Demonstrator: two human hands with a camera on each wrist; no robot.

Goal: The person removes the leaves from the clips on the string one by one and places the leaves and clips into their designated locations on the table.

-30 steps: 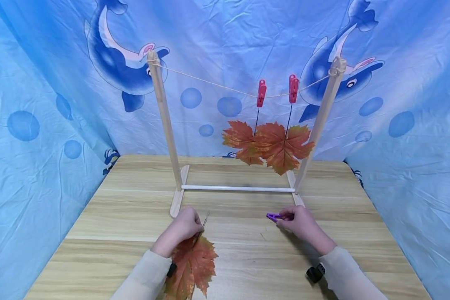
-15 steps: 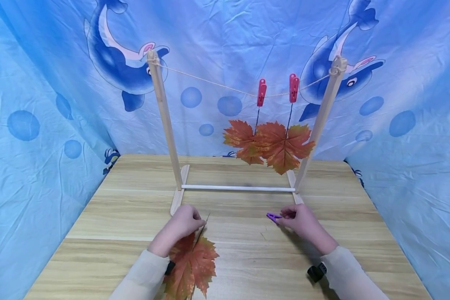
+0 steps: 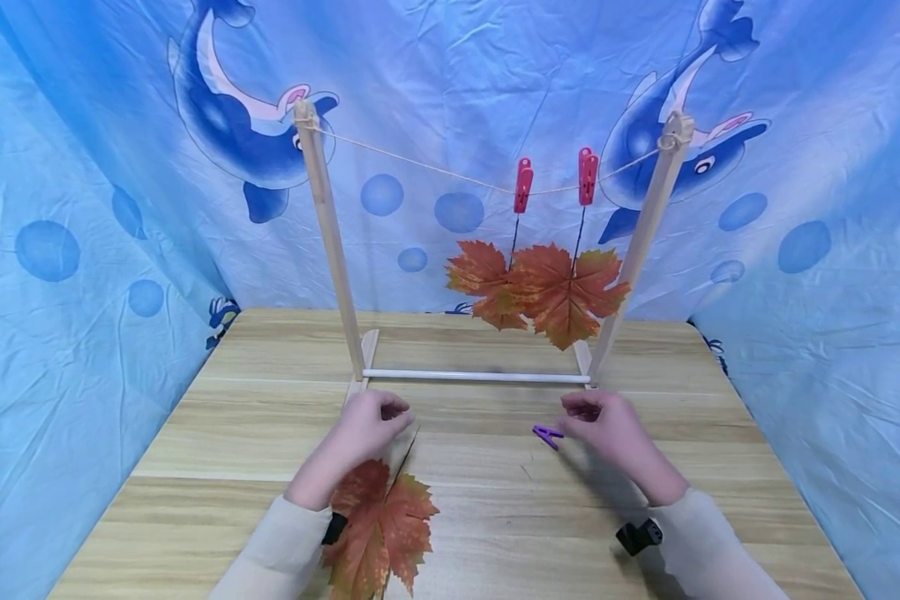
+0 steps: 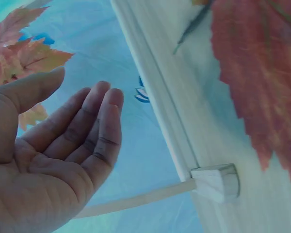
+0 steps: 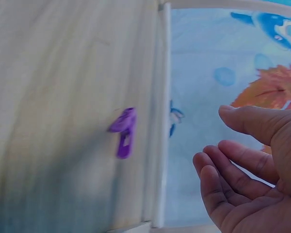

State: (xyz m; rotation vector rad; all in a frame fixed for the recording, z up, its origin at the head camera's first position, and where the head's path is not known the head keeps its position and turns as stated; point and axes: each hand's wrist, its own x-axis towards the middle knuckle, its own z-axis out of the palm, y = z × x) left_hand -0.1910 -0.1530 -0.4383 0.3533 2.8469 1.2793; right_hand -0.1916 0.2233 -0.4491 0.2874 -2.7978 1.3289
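My left hand (image 3: 371, 425) hovers above the stem of an orange-red artificial maple leaf (image 3: 386, 529), fingers relaxed and holding nothing. That leaf lies on the table, partly under my left forearm; a second stem end shows at its lower edge. On the right, a purple clothespin (image 3: 547, 436) rests on the table, just off the fingertips of my right hand (image 3: 607, 429). In the right wrist view the thumb and fingers are apart, and the clothespin (image 5: 125, 133) lies away from them. The left wrist view shows the left palm (image 4: 53, 170) with loosely bent fingers.
Behind the hands stands a wooden frame with a left post (image 3: 328, 242), a right post (image 3: 645, 242) and a white bottom rod (image 3: 476, 377). From its string (image 3: 420, 162) two pink clothespins (image 3: 523, 187) hold hanging maple leaves (image 3: 570, 296). A blue dolphin-print curtain (image 3: 450, 83) surrounds the table.
Both hands have let go and lifted: the left from the leaf's stem, the right from the purple clothespin. Leaf and clothespin stay on the table.
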